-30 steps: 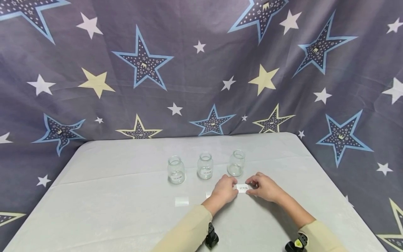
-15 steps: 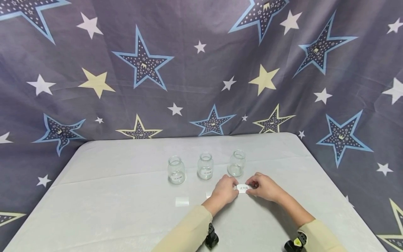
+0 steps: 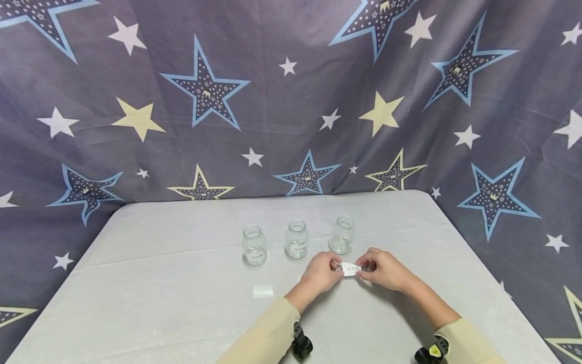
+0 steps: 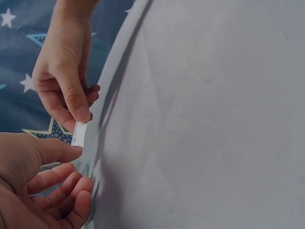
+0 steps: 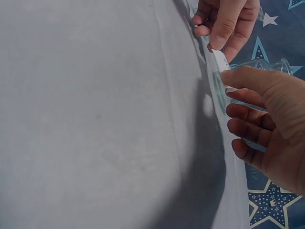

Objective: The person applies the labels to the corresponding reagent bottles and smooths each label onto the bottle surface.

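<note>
Left hand [image 3: 320,273] pinches one end of a printed white label [image 3: 351,269], right hand [image 3: 385,271] the other; label sits between them, near the rightmost glass jar [image 3: 342,236]. Step, I judge: readying the label. Next move probably wants light, even edge grip.

Glossy glass jars [image 3: 297,239], matt ppr lbl [image 3: 351,269]

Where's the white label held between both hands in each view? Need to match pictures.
Head: white label right of centre, lower half, between left hand and right hand.
Left wrist: label left of centre, just below mid-height; right hand above it.
Right wrist: label right of centre, upper half; left hand above it.
Shared landmark: star-printed cloth.
</note>
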`<state>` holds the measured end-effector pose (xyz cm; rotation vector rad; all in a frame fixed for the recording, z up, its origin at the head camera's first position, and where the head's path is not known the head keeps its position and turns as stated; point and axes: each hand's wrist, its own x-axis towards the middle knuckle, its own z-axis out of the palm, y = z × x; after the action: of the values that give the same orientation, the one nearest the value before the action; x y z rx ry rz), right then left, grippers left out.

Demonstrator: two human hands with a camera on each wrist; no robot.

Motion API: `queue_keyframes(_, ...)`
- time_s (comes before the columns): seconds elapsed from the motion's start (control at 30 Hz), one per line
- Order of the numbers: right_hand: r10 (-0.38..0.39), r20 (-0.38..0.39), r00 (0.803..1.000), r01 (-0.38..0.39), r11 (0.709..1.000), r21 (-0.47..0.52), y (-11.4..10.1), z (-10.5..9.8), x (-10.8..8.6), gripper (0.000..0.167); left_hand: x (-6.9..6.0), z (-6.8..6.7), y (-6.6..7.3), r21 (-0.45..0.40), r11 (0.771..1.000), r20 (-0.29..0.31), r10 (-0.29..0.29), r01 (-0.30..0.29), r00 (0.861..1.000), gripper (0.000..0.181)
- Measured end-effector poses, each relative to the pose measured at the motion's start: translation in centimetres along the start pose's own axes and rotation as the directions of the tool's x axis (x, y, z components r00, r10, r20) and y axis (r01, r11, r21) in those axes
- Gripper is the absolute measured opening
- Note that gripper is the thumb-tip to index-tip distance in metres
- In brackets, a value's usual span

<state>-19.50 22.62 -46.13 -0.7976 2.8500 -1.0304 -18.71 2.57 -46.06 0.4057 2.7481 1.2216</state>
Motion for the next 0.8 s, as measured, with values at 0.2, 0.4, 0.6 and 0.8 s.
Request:
queue_keyframes(0.2, -0.013, -0.024, 1.000, 0.014, 1.000, 0.018, -0.2, -0.2, 0.0, 0.015, 0.0, -0.3, -0.3, -0.109, 0.994, 0.006, 0.006, -0.005, 1.000, 0.010)
queue_keyframes(0.4, -0.019, -0.028, 0.999, 0.020, 0.999, 0.036, -0.5, -0.3, 0.0, 0.015, -0.2, -0.7, -0.3, -0.154, 0.988, 0.052, 0.013, -0.005, 0.999, 0.008)
queue_keyframes(0.6, -0.012, -0.044, 0.999, 0.013, 0.999, 0.041, -0.8, -0.4, -0.1, 0.018, -0.5, -1.0, -0.2, -0.241, 0.970, 0.090, -0.018, 0.039, 0.996, 0.011)
queue_keyframes(0.8, -0.018, -0.151, 0.988, 0.024, 0.999, 0.035, -1.5, -0.5, 0.1, 0.024, -0.6, -1.1, -0.3, -0.281, 0.957, 0.062, -0.057, 0.072, 0.996, 0.012)
